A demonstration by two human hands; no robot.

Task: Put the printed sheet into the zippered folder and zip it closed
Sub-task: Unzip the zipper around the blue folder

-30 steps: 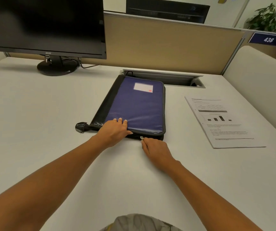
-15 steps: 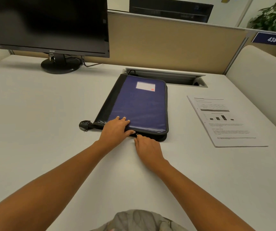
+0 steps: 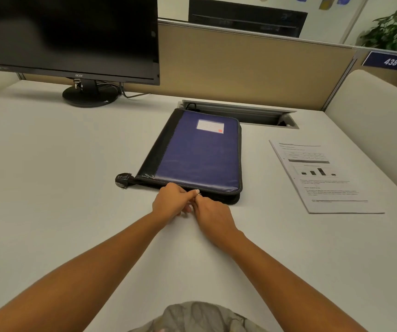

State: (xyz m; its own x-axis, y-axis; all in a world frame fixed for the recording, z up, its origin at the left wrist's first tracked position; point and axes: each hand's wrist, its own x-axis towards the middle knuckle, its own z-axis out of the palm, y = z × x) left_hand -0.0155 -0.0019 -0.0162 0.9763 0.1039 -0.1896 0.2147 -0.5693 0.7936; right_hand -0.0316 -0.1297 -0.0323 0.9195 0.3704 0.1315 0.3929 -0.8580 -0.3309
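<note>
The zippered folder (image 3: 200,154), blue with a black spine and a white label, lies closed on the white desk (image 3: 49,188). Both hands meet at the middle of its near edge. My right hand (image 3: 213,216) pinches the small metal zipper pull (image 3: 199,194). Beside it, my left hand (image 3: 171,202) has its fingers curled and pinches the folder's near edge, with its thumb tip right at the pull. The printed sheet (image 3: 322,176), with text and a bar chart, lies flat on the desk to the right of the folder, apart from both hands.
A black strap end (image 3: 123,180) sticks out at the folder's near left corner. A dark monitor (image 3: 73,37) on its stand is at the back left. A cable tray slot (image 3: 240,113) runs behind the folder, below the partition (image 3: 240,61). A padded side panel (image 3: 379,121) is at the right.
My left hand has slid off the folder's cover to its near edge and curled its fingers. My right hand has moved left along that edge with the zipper pull until both hands touch.
</note>
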